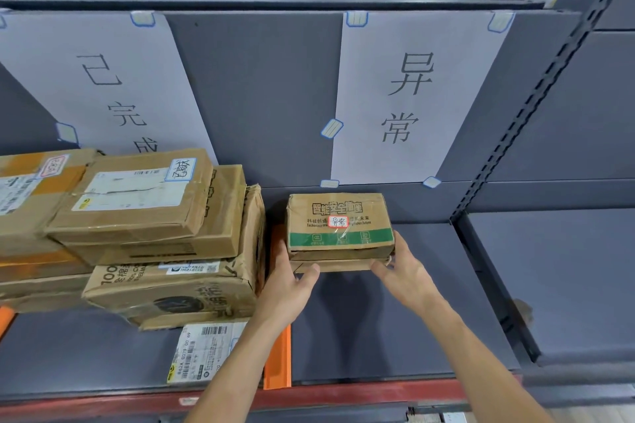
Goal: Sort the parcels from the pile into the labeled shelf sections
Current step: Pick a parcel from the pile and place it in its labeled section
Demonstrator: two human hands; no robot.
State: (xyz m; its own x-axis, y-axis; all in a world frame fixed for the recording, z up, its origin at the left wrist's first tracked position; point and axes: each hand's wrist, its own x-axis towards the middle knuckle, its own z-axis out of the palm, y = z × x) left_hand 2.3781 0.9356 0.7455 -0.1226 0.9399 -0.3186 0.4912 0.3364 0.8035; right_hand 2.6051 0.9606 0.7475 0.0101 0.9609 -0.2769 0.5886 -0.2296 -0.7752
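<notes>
beneath the 异常 sign (409,96), right of the orange divider (277,357), left hand (287,288) and right hand (407,276) each clasp an end of the small box (340,237), whose sticker (338,221) matches that section.

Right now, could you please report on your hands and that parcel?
Left hand, right hand both holding green-banded box by its ends. Box in right section, under matching sign. Nothing blocking; orange divider left of it.

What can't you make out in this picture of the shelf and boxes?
Head view:
- Left sign: bottom character half hidden behind the stacked boxes.
- Stacked boxes: cut off by the left edge.
- Small box: middle print covered by its sticker.
- Flat parcel: label partly covered by the left arm.
</notes>
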